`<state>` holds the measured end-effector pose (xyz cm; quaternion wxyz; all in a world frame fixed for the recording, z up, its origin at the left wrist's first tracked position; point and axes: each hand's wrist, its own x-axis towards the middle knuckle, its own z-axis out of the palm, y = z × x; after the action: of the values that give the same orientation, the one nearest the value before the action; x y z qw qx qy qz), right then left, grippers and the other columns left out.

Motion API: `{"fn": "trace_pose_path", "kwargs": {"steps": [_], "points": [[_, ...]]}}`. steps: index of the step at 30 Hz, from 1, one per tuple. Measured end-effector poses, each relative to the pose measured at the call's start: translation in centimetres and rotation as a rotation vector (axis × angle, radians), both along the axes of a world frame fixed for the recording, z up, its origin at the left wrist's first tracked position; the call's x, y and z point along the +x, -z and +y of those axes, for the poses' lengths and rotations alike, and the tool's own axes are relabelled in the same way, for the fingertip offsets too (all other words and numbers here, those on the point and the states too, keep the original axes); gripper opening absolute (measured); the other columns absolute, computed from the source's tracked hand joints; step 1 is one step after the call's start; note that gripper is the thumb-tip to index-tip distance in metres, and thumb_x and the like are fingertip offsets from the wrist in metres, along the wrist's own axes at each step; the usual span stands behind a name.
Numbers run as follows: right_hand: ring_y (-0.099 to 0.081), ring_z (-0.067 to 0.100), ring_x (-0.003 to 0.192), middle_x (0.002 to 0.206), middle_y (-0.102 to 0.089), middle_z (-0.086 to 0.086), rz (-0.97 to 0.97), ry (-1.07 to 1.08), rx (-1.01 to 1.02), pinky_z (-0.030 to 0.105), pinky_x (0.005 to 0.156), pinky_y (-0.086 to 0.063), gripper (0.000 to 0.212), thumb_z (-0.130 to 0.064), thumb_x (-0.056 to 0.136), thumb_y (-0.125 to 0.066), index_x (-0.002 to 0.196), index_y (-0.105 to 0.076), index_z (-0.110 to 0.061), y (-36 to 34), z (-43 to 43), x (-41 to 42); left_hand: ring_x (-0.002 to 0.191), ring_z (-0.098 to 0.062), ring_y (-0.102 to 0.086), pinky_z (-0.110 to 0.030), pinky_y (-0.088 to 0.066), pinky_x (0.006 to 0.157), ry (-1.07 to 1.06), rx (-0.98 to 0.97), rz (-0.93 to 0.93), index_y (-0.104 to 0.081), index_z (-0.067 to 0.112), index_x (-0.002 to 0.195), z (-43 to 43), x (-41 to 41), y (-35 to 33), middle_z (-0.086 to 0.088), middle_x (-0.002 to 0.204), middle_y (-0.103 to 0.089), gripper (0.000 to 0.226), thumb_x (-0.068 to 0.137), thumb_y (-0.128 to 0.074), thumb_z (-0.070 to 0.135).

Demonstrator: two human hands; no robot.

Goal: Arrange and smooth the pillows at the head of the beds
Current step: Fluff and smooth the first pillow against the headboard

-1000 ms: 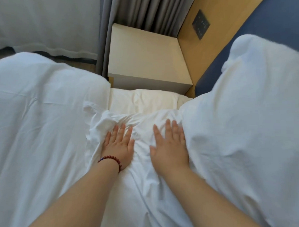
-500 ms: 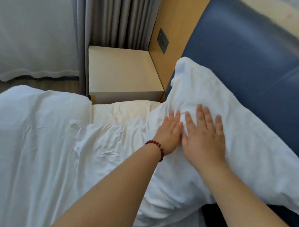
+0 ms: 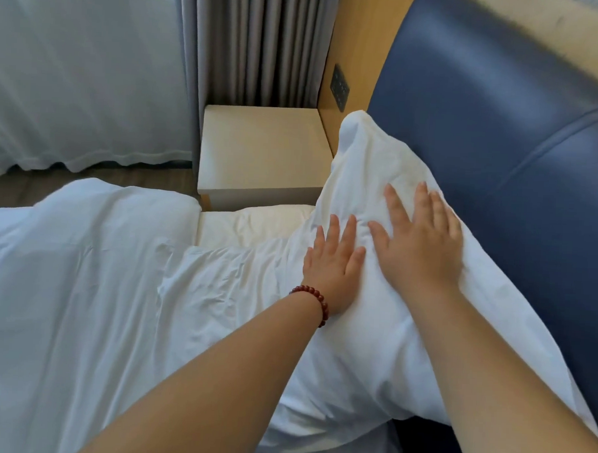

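While both your palms lie flat on the pillow (image 3: 362, 167), it leans tilted against the headboard (image 3: 500, 132), its lower edge on the bed and its back touching the blue padding. Its long axis runs along the headboard, from the far corner just beside the nightstand (image 3: 260, 149) to the near corner at the lower right of your view. The far corner stands up in a peak and points toward the switch panel (image 3: 339, 87) on the wood panel (image 3: 360, 40). The case is white, soft and creased, with faint yellowish shading near the far end and a shallow dent between your hands.

Your left hand (image 3: 333, 265) presses the lower part of the pillow's face, fingers straight and close together, aimed at the far corner, gripping nothing. A red bead bracelet (image 3: 313, 300) sits on that wrist. Your right hand (image 3: 420, 245) lies just beside it and higher on the pillow, fingers straight and slightly spread, its outer edge near the headboard, and it too only presses. A narrow strip of fabric shows between the two hands.

Left of the pillow lies a rumpled white duvet (image 3: 83, 268), and a strip of cream bedding (image 3: 253, 224) shows below the nightstand. A grey curtain (image 3: 257, 43) hangs behind the nightstand, with a sheer curtain (image 3: 75, 62) to its left above the floor (image 3: 87, 179)
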<state>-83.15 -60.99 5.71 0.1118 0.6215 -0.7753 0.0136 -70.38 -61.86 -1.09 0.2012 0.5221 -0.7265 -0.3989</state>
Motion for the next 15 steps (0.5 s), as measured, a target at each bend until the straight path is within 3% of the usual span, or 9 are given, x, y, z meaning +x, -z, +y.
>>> {"fn": "trace_pose_path", "kwargs": {"steps": [6, 9, 13, 15], "points": [[-0.008, 0.028, 0.150, 0.164, -0.008, 0.013, -0.069, -0.043, -0.010, 0.043, 0.118, -0.006, 0.063, -0.059, 0.098, -0.021, 0.156, -0.011, -0.035, 0.9, -0.4, -0.4, 0.150, -0.010, 0.015, -0.040, 0.002, 0.123, -0.060, 0.004, 0.026, 0.006, 0.044, 0.153, 0.2, 0.0, 0.2, 0.015, 0.163, 0.014, 0.055, 0.104, -0.019, 0.048], [-0.011, 0.030, 0.150, 0.163, -0.011, 0.014, -0.133, -0.049, -0.048, 0.044, 0.119, -0.009, 0.064, -0.056, 0.098, -0.025, 0.156, -0.014, -0.032, 1.2, -0.3, -0.2, 0.150, -0.011, -0.004, -0.037, -0.006, 0.123, -0.115, 0.030, 0.051, -0.003, 0.038, 0.155, -0.6, 0.9, -0.3, 0.012, 0.164, -0.004, 0.058, 0.104, -0.026, 0.047], [-0.017, 0.032, 0.148, 0.162, -0.014, 0.017, -0.152, -0.016, -0.082, 0.045, 0.118, -0.015, 0.065, -0.051, 0.099, -0.030, 0.157, -0.014, -0.026, 1.7, 0.1, 0.0, 0.146, -0.021, -0.025, -0.044, -0.022, 0.119, -0.225, -0.060, 0.082, -0.018, 0.028, 0.156, -3.7, 2.6, -1.2, 0.000, 0.159, -0.029, 0.056, 0.103, -0.033, 0.041], [-0.022, 0.032, 0.146, 0.161, -0.017, 0.018, -0.136, 0.007, -0.092, 0.045, 0.116, -0.018, 0.065, -0.050, 0.100, -0.030, 0.157, -0.013, -0.024, 1.6, 0.4, 0.0, 0.145, -0.017, -0.028, -0.035, -0.022, 0.119, -0.257, -0.065, 0.200, -0.026, 0.022, 0.154, -5.5, 3.4, -1.8, 0.000, 0.157, -0.032, 0.052, 0.105, -0.036, 0.034]]}}
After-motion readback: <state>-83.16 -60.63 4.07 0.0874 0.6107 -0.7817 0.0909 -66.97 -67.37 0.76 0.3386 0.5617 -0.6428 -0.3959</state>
